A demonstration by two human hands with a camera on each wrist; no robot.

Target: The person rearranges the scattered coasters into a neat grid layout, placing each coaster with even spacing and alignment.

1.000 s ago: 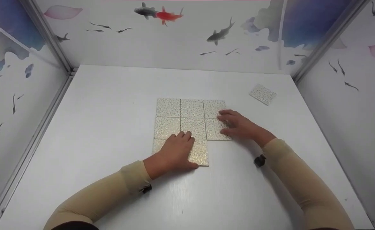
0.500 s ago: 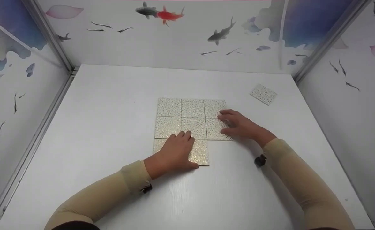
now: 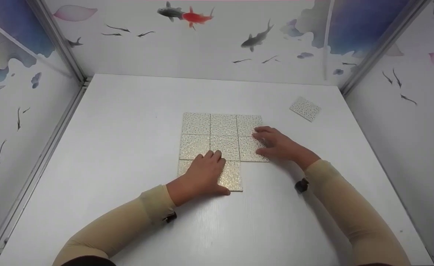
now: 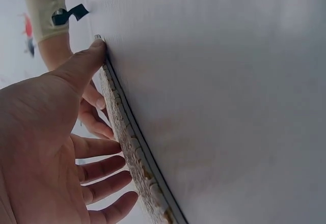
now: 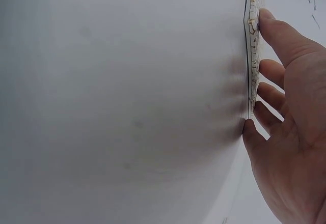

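Several square, pale speckled tiles (image 3: pixel 223 125) lie edge to edge in rows on the white table; the front row has two, leaving its right corner open. My left hand (image 3: pixel 204 177) rests over the front row, its fingertips on the tiles and its thumb at the front edge of the right-hand front tile (image 3: pixel 233 179). In the left wrist view, the thumb touches a tile's side edge (image 4: pixel 133 132) and the other fingers are spread. My right hand (image 3: pixel 277 145) touches the right column, fingertips over the middle-row tile (image 3: pixel 247 149), with fingers slightly bent and apart.
A loose speckled tile (image 3: pixel 305 109) lies turned at an angle at the back right of the white table (image 3: pixel 128 122). Walls printed with fish (image 3: pixel 257 38) enclose the table at the back and both sides, with metal posts (image 3: pixel 379 48) at the corners.
The whole head view shifts very slightly. Both hands and the tiles keep their places.
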